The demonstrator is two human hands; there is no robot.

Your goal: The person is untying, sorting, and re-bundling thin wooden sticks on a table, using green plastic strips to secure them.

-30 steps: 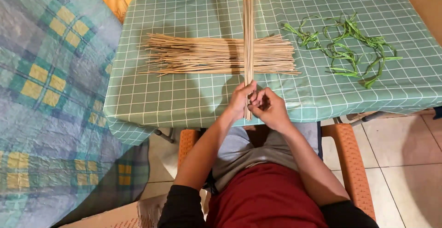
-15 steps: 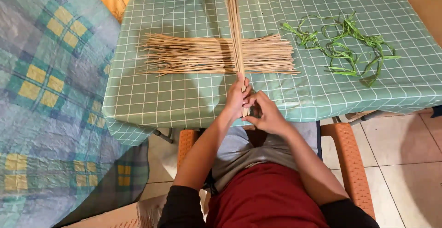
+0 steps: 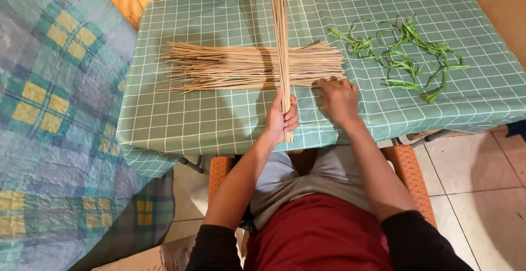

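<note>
Now the right hand (image 3: pixel 339 100) has let go of the upright bundle of thin sticks (image 3: pixel 281 41) and moved out to the pile of loose sticks (image 3: pixel 252 67) lying flat on the table (image 3: pixel 219 123). Its fingers lie spread and flat, touching the near right end of that pile; whether they have pinched a stick, I cannot tell. A moment ago both hands worked together at the bundle's lower end, so the left hand (image 3: pixel 282 119) alone now carries it, closed around the stems just above their cut ends, which hang a little below the table's near edge. Judging by that, the bundle is being built up stick by stick, and another one is being fetched.

From the pile, the bundle rises across its middle and runs out of view at the top. Right of the pile, well apart, lie tangled green leaf strips (image 3: pixel 402 57). An orange chair (image 3: pixel 408 167) shows below the table, and a plaid blanket (image 3: pixel 49 112) lies left of it.
</note>
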